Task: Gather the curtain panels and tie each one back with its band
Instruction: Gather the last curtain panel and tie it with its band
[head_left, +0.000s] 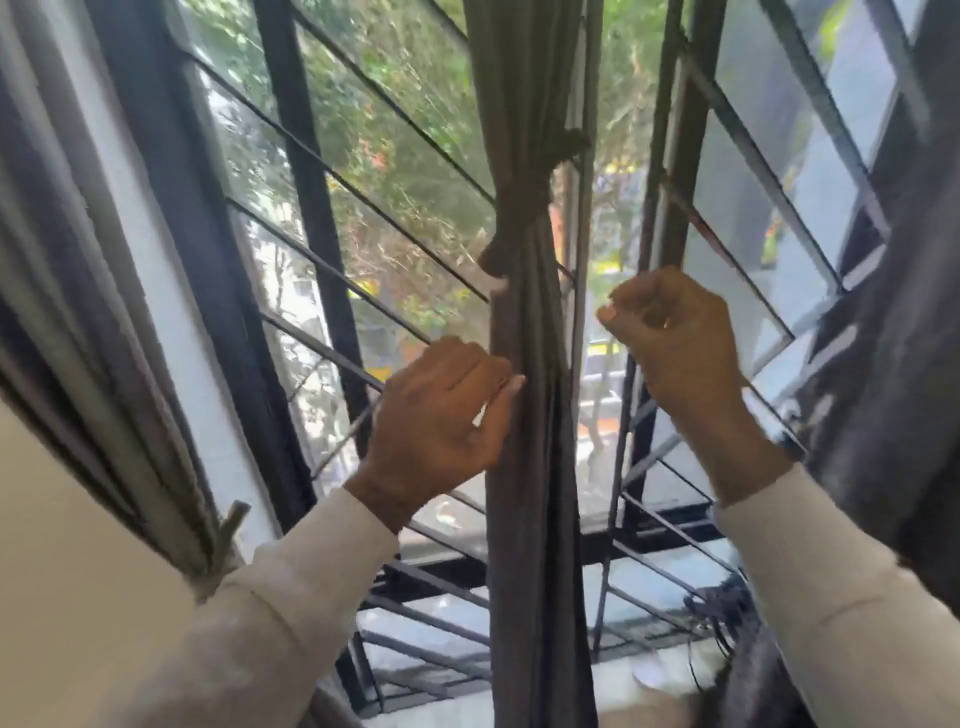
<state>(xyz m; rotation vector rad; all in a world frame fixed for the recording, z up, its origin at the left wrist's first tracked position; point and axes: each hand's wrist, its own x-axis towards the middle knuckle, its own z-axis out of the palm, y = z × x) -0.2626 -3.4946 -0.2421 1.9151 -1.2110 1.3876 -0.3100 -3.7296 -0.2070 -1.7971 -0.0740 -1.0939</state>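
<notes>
A grey curtain panel (524, 415) hangs bunched in the middle of the window, cinched by a grey band (511, 249) knotted around it about halfway up. My left hand (441, 421) is just below the band, fingers curled against the left edge of the bunched cloth. To the right of the panel my right hand (670, 332) is raised with fingers curled; it is apart from the cloth and I see nothing in it. A second grey panel (104, 364) hangs at the far left, tied near its bottom by a band (223, 551).
Black window frames and slanted grille bars (332, 270) stand right behind the curtain. A dark curtain (883, 415) hangs at the far right. A tangle of cables (722, 608) lies on the sill at the lower right. A cream wall (78, 597) fills the lower left.
</notes>
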